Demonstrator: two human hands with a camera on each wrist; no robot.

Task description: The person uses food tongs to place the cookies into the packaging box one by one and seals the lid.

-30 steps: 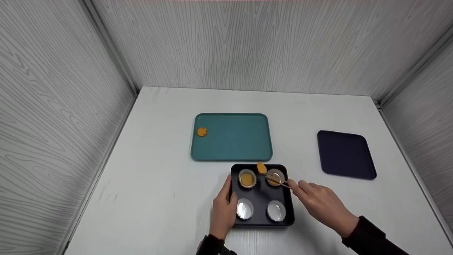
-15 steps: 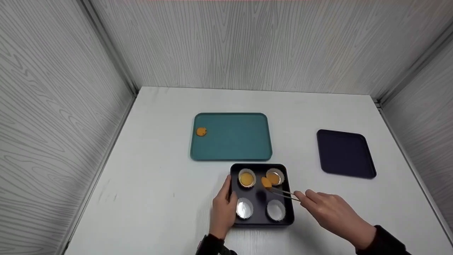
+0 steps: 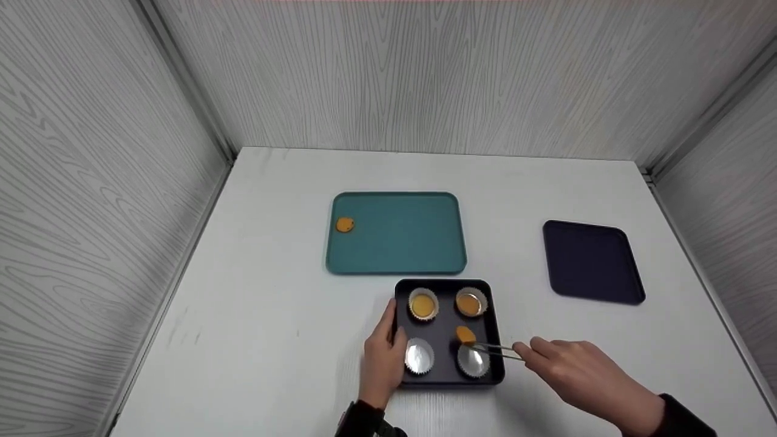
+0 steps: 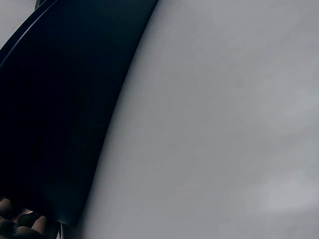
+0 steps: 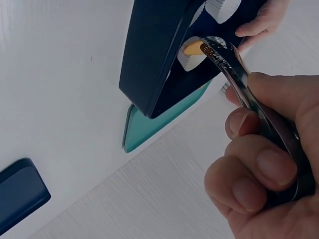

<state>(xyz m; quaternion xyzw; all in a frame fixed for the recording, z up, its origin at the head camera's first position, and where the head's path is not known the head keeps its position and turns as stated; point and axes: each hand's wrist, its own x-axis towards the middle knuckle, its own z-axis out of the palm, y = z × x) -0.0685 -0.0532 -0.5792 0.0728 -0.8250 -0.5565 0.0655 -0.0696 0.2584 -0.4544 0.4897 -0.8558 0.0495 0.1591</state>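
Rounded orange biscuit (image 3: 465, 335) is moving down-frame in silver metal tongs (image 5: 251, 102), right hand (image 3: 573, 371) gripping; left hand (image 3: 382, 362) gripping square black tray (image 3: 438, 328), seemingly steadying it.

The tongs (image 5: 241, 85) have carried the orange cookie (image 3: 465, 335) toward the near right cup (image 3: 474, 363).

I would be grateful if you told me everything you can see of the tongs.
The tongs look like shiny, polished metal, with two slim arms that show slightly apart in the head view. The right hand grips them, thumb on top and fingers curled round. They point left in the head view, and their tips hold an orange-brown cookie over the dark pan, beside its near-right fluted cup.
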